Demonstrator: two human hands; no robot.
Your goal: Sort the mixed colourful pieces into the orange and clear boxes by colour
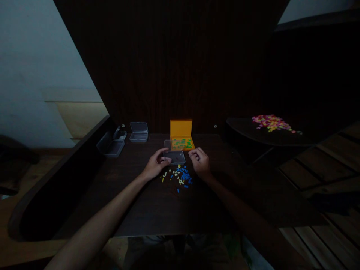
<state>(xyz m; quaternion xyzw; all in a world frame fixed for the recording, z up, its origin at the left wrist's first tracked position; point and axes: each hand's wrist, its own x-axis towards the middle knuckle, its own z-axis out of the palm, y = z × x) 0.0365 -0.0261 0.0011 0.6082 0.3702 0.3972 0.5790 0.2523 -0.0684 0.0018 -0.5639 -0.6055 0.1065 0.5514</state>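
Observation:
A small clear plastic box (174, 156) with its lid open lies on the dark table (157, 210) in front of me. My left hand (156, 164) grips the box's left edge with thumb and fingers. My right hand (199, 160) is curled just right of the box, fingertips pinched together; what they hold is too small to make out. Below the box lies a scatter of tiny blue, yellow and white beads (180, 177). Behind it stands an orange box (181, 138), lid up, with green beads inside.
Two more clear boxes, one (138, 132) at the back and one (112, 145) at the back left, lie open. A heap of pink and yellow beads (270, 123) sits on a dark round surface to the right. The table's raised left rim (56, 180) curves around.

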